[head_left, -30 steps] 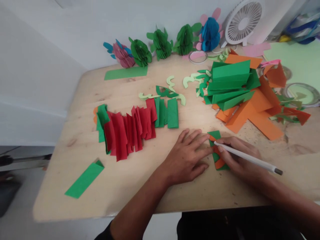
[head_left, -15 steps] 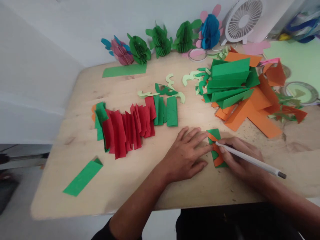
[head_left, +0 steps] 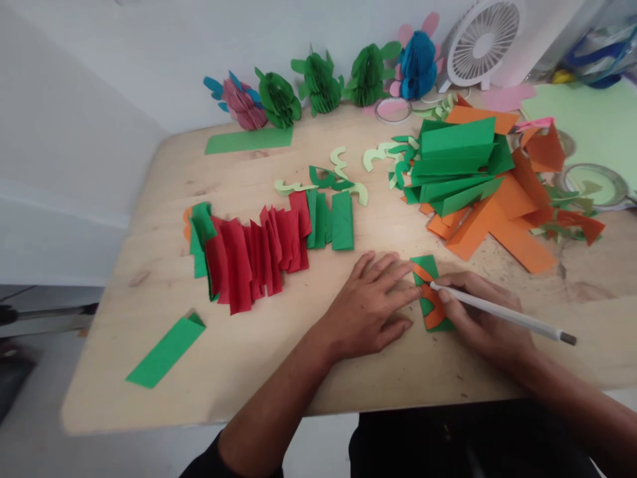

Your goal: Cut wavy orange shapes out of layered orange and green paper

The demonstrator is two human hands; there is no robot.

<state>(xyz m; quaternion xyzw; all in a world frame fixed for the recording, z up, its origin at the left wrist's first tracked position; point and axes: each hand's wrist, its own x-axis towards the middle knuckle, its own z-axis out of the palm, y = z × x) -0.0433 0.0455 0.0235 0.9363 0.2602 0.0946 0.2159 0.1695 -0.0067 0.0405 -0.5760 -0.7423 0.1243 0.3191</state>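
Note:
Under my fingers lies a folded green paper strip (head_left: 426,265) with a curvy orange paper cutout (head_left: 432,316) on top of it. My left hand (head_left: 373,309) rests with fingers spread, its fingertips touching the left edge of the cutout and strip. In my right hand (head_left: 482,318) is a white pencil (head_left: 502,312), its tip at the cutout's edge and its dark end pointing right. Part of the strip and cutout is hidden behind my right hand. Left of my hands stands a row of folded red papers (head_left: 259,255), with folded green papers (head_left: 342,221) at its right end.
A heap of folded green papers (head_left: 458,143) and orange strips (head_left: 522,242) lies at right. Pale green scraps (head_left: 338,159) lie mid-table. Paper honeycomb figures (head_left: 321,83) and a white fan (head_left: 482,46) line the wall. A green strip (head_left: 166,352) lies near the left edge.
The pencil's dark end has swung slightly right and up, while its tip stays at the cutout's edge. My left hand keeps its place. The whole view has shifted a little.

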